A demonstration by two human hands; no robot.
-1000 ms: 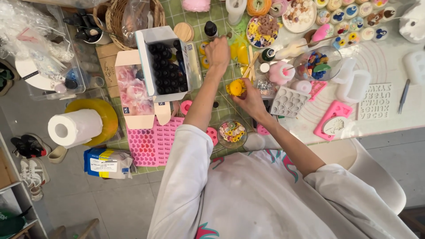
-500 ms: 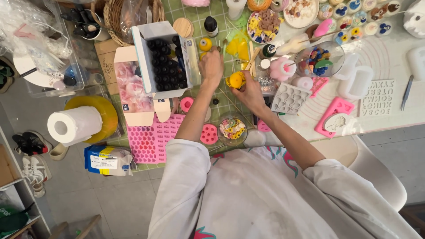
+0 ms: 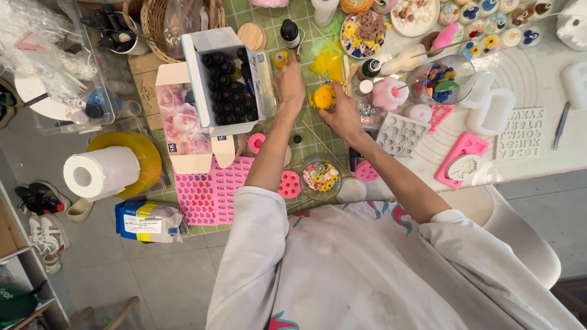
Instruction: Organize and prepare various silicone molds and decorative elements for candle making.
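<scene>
Landmark for this report: the open white box of dark bottles [image 3: 229,79] standing on the surface [image 3: 538,156].

Nearest to me, below the box, a pink heart mould [image 3: 211,189] lies flat. Right of it sit a small round pink mould [image 3: 289,184] and a glass bowl of coloured bits [image 3: 320,177]. Down and left of the box, at the surface's edge, a paper towel roll [image 3: 101,173] lies over a yellow disc [image 3: 143,160].

My right hand [image 3: 342,113] is to the right of the box. Its fingers are curled round a small yellow-orange object [image 3: 323,96] and have firm hold of it; I cannot tell what the object is. A grey mould with round cavities [image 3: 400,133] lies just right of that hand.

My left hand [image 3: 289,85] is just beside the box's right wall, fingers stretched forward and loosely parted, tips at a small yellow bottle [image 3: 282,58]. I cannot tell whether they touch it or grip it.

Farther out, right of the box, stand a black-capped bottle [image 3: 290,32] and a plate of yellow and brown pieces [image 3: 365,32]. A wicker basket [image 3: 160,27] sits beyond the box's left corner.
</scene>
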